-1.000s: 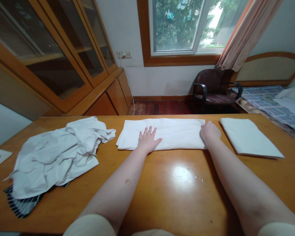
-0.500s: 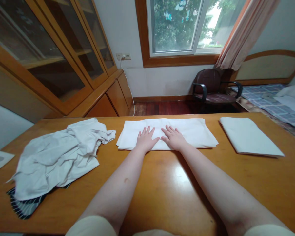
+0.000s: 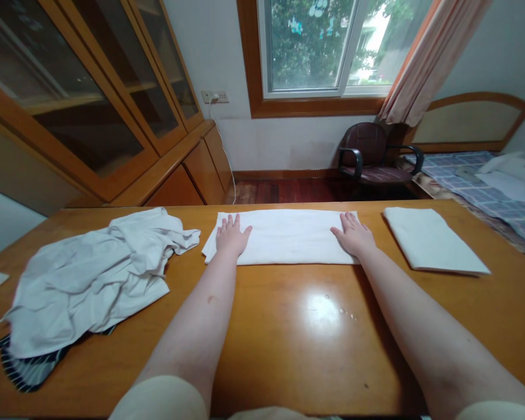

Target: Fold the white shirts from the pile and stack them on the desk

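A white cloth (image 3: 291, 236), folded into a long flat strip, lies across the far middle of the wooden table (image 3: 284, 326). Near the strip's left end, my left hand (image 3: 232, 236) rests flat on it with the fingers stretched out. My right hand (image 3: 354, 234) presses on the right end, fingers spread and covering part of that edge. Neither hand grips anything. Which kind of garment or linen the strip is, I cannot tell.
On the left is a crumpled heap of white clothes (image 3: 87, 274), with a dark striped cloth (image 3: 30, 364) poking out beneath. A neatly folded white cloth (image 3: 433, 239) lies at the right. Beyond the table stand a glass-door cabinet (image 3: 157, 140) and an armchair (image 3: 367, 151).
My hands have slid apart from the middle of the folded cloth, the left one leftward and the right one rightward, to its two ends. The view has shifted slightly.
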`<state>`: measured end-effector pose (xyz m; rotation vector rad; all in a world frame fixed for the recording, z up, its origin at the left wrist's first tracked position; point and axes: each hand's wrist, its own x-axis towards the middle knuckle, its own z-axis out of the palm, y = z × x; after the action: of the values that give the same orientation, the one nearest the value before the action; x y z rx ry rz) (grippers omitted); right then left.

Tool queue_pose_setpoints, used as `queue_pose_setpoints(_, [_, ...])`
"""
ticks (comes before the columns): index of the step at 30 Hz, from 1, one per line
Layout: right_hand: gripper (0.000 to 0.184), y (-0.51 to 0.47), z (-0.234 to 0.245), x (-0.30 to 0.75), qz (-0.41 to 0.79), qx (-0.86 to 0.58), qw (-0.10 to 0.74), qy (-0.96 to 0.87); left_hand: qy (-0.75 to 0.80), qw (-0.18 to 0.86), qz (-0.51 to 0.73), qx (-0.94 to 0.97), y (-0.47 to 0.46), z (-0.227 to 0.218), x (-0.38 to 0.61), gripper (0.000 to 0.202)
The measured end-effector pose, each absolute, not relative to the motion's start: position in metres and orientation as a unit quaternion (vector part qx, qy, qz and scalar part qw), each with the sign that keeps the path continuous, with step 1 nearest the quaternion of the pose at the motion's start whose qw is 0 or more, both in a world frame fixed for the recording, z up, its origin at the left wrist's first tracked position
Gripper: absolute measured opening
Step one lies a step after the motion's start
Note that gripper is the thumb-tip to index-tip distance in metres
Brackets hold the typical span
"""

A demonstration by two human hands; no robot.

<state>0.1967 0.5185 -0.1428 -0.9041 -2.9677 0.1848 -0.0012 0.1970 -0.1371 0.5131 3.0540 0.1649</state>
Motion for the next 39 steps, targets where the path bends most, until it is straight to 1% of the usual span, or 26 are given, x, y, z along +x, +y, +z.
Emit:
queue_pose_setpoints(4, [0.064,0.508,-0.135,0.192,0.030,-0.292,0.026,-0.956,0.988,-0.019,0.051,0.146,0.205,-0.132,0.005,0.066])
queue_pose_setpoints(6, [0.060,0.493,-0.127,0.186,0.017,-0.267,0.046,-0.963,0.976,-0.015,0.044,0.212,0.217,-0.127,0.015,0.060])
queue_pose_setpoints(8, [0.058,0.470,-0.120,0.177,0.043,-0.199,0.047,-0.978,0.943,0.031,0.040,0.330,0.233,-0.124,0.028,0.055])
queue_pose_setpoints(10, [0.052,0.442,-0.117,0.168,0.110,-0.124,0.017,-0.986,0.905,0.090,0.044,0.414,0.249,-0.124,0.041,0.058])
queue_pose_setpoints(12, [0.051,0.417,-0.118,0.162,0.152,-0.079,0.000,-0.985,0.896,0.114,0.052,0.426,0.261,-0.126,0.049,0.063])
queue_pose_setpoints(15, [0.049,0.397,-0.125,0.160,0.145,-0.074,0.002,-0.987,0.909,0.107,0.050,0.399,0.262,-0.132,0.046,0.068])
queue_pose_setpoints(18, [0.054,0.404,-0.132,0.169,0.124,-0.104,-0.009,-0.987,0.933,0.079,0.036,0.348,0.247,-0.136,0.030,0.072])
queue_pose_setpoints(22, [0.062,0.440,-0.137,0.190,0.084,-0.174,-0.029,-0.981,0.961,0.030,0.034,0.272,0.220,-0.137,0.007,0.071])
queue_pose_setpoints(24, [0.065,0.458,-0.139,0.202,0.063,-0.223,-0.029,-0.972,0.965,0.023,0.033,0.261,0.208,-0.137,0.001,0.070])
queue_pose_setpoints(27, [0.077,0.478,-0.142,0.217,0.038,-0.278,-0.027,-0.959,0.966,0.026,0.027,0.256,0.196,-0.136,-0.004,0.069])
queue_pose_setpoints(29, [0.083,0.484,-0.143,0.223,0.030,-0.293,-0.027,-0.955,0.968,0.027,0.022,0.248,0.194,-0.134,-0.003,0.069])
queue_pose_setpoints(33, [0.087,0.485,-0.144,0.225,0.026,-0.299,-0.025,-0.954,0.974,-0.001,0.022,0.224,0.211,-0.120,0.013,0.066])
queue_pose_setpoints(36, [0.091,0.483,-0.143,0.224,0.026,-0.295,-0.023,-0.955,0.945,-0.033,0.067,0.319,0.248,-0.108,0.039,0.055])
queue_pose_setpoints(37, [0.092,0.483,-0.143,0.224,0.027,-0.293,-0.023,-0.956,0.923,-0.019,0.085,0.374,0.263,-0.107,0.049,0.050])
queue_pose_setpoints(39, [0.094,0.483,-0.142,0.224,0.028,-0.291,-0.023,-0.956,0.859,0.040,0.107,0.500,0.290,-0.109,0.068,0.047])
